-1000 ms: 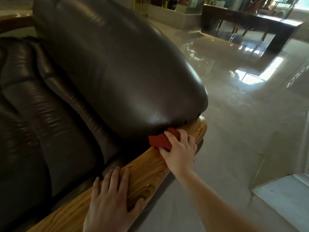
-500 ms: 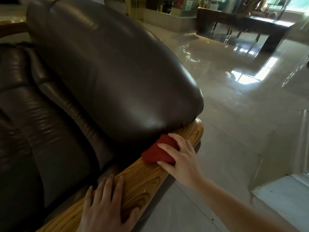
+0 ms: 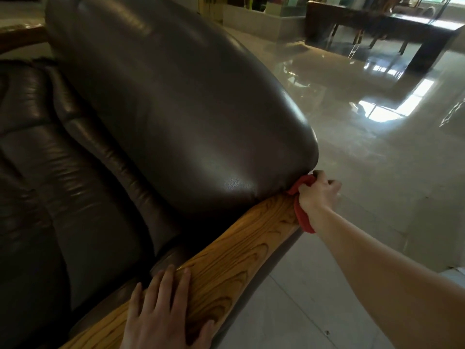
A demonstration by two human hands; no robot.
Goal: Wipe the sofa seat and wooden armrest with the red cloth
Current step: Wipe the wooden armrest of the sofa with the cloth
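A wooden armrest (image 3: 234, 250) with strong grain runs diagonally from the bottom left up to the right. My right hand (image 3: 318, 195) grips the red cloth (image 3: 303, 220) at the armrest's far end, wrapped over its tip just under the bulging dark leather arm cushion (image 3: 176, 109). The cloth shows above and below my hand. My left hand (image 3: 161, 313) lies flat, fingers spread, on the near part of the armrest. The dark leather sofa seat (image 3: 50, 172) fills the left side.
Glossy tiled floor (image 3: 352, 172) spreads to the right of the sofa. A dark table with chairs (image 3: 382, 28) stands far back at the top right. A pale step or mat edge (image 3: 453, 273) shows at the right border.
My right hand slid the red cloth along the armrest from beside the cushion out to its far tip, and now curls over the end. My left hand stayed on the wood.
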